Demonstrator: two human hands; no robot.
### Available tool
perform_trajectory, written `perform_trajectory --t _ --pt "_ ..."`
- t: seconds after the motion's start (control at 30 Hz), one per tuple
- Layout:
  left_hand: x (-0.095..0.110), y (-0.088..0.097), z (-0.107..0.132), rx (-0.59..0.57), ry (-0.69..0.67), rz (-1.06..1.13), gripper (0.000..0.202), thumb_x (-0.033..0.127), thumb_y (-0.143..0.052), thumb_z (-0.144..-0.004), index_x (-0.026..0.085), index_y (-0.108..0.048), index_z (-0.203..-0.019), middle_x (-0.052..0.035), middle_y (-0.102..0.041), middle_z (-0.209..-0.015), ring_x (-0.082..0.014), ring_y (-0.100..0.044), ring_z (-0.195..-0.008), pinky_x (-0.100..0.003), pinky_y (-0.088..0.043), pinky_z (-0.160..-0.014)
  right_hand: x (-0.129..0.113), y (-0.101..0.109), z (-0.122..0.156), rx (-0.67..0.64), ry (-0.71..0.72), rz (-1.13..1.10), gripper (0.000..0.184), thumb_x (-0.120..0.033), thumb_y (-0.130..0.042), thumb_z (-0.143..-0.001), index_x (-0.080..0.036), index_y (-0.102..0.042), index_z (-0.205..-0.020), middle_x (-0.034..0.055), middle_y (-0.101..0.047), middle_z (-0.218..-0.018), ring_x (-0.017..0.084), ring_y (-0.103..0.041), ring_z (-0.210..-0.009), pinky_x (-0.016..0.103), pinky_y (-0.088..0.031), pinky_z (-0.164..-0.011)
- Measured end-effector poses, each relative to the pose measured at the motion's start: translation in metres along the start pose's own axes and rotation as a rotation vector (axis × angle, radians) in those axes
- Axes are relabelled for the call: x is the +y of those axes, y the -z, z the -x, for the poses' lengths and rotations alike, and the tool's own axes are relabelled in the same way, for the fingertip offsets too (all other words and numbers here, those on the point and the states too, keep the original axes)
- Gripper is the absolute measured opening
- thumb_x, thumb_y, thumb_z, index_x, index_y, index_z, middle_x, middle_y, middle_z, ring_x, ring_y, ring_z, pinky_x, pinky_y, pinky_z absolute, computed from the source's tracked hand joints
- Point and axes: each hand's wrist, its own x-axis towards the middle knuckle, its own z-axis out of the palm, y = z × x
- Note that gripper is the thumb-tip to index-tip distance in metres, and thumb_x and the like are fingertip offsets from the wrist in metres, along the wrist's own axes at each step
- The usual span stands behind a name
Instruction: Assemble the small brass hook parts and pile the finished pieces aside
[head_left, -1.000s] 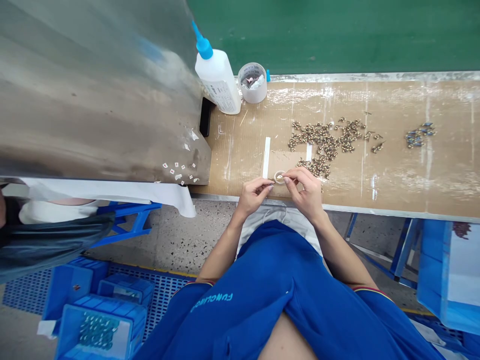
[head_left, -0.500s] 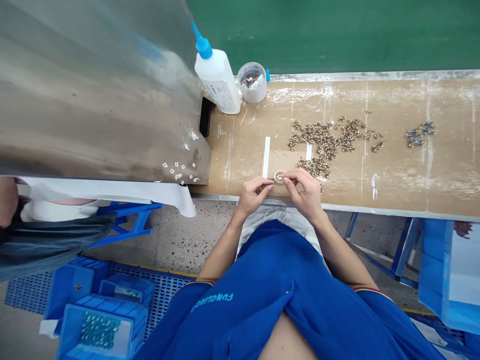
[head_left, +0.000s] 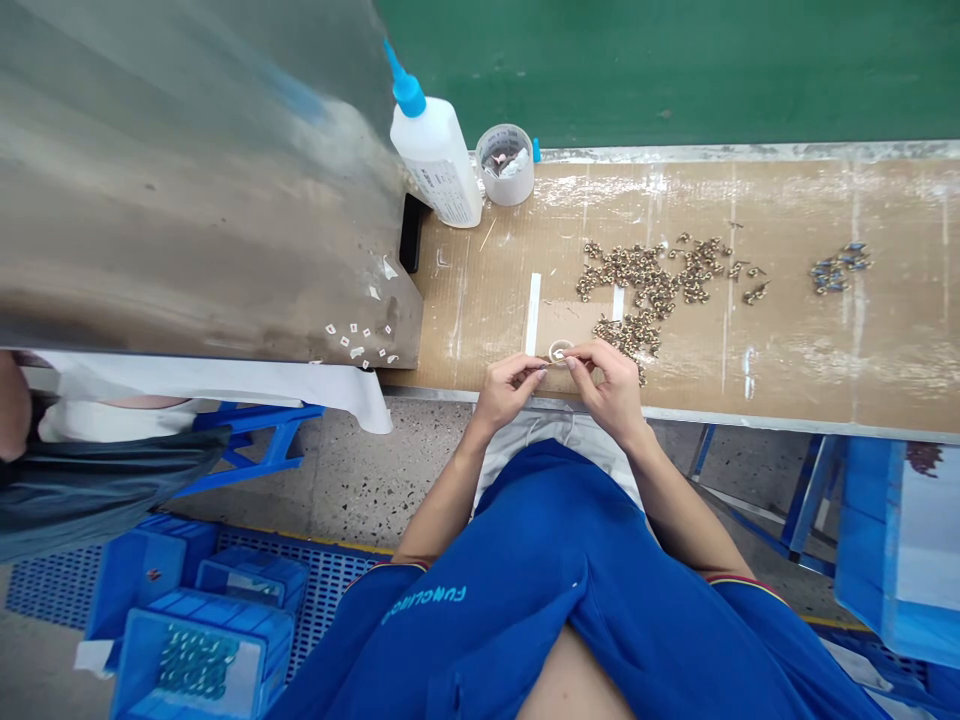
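My left hand is closed in a pinch near the table's front edge, gripping a small brass-coloured metal piece whose kind is too small to tell. Close beside it my right hand pinches too; a thin stick seems to lie between its fingertips, but the fingers hide most of it. Just beyond the fingertips sits a small round white dish. Many small brass-coloured metal parts lie heaped past my right hand. A white strip lies on the cardboard beyond my left hand.
A white bottle with a blue nozzle and a tape roll holding scraps stand at the back left. Left is a metal housing. Blue-tinted parts lie far right. Blue crates stand below; another person's arm shows left.
Both hands stay almost in the same place, with only slight finger movement at the small piece. The heaps of parts have not moved.
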Motion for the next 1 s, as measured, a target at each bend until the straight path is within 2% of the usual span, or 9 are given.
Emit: perform_trajectory --t 0.33,0.6,1.0 --pt "0.0014 -0.0004 -0.0003 0.016 -0.015 -0.013 0.023 0.036 -0.064 -0.095 0.015 -0.075 -0.090 -0.0058 -0.072 -0.080 -0.0117 -0.063 -0.066 -0.021 -0.048 -0.057 0.0015 0.0000 0.0017 -0.009 -0.010 -0.003 0.024 -0.035 -0.053 -0.101 -0.022 -0.071 -0.089 0.0059 -0.071 -0.082 0.018 -0.062 -0.069 0.033 -0.051 -0.064" --pt "0.0007 -0.0006 -0.0001 0.010 -0.002 -0.016 0.027 0.040 -0.064 -0.095 0.015 -0.075 -0.091 -0.0067 -0.074 -0.083 -0.0123 -0.065 -0.067 -0.022 -0.050 -0.058 0.0040 -0.0001 0.0033 -0.020 -0.024 0.011 0.027 -0.039 -0.052 -0.101 -0.022 -0.071 -0.090 0.0055 -0.070 -0.081 0.018 -0.062 -0.068 0.033 -0.052 -0.065" --pt "0.0007 -0.0008 0.0000 0.002 0.007 0.006 0.024 0.037 -0.065 -0.095 0.016 -0.074 -0.091 -0.0069 -0.074 -0.086 -0.0131 -0.068 -0.071 -0.022 -0.053 -0.061 0.0037 -0.0024 0.0050 -0.003 0.000 0.002 0.024 -0.035 -0.053 -0.101 -0.022 -0.070 -0.090 0.0053 -0.072 -0.081 0.018 -0.062 -0.068 0.033 -0.051 -0.064"
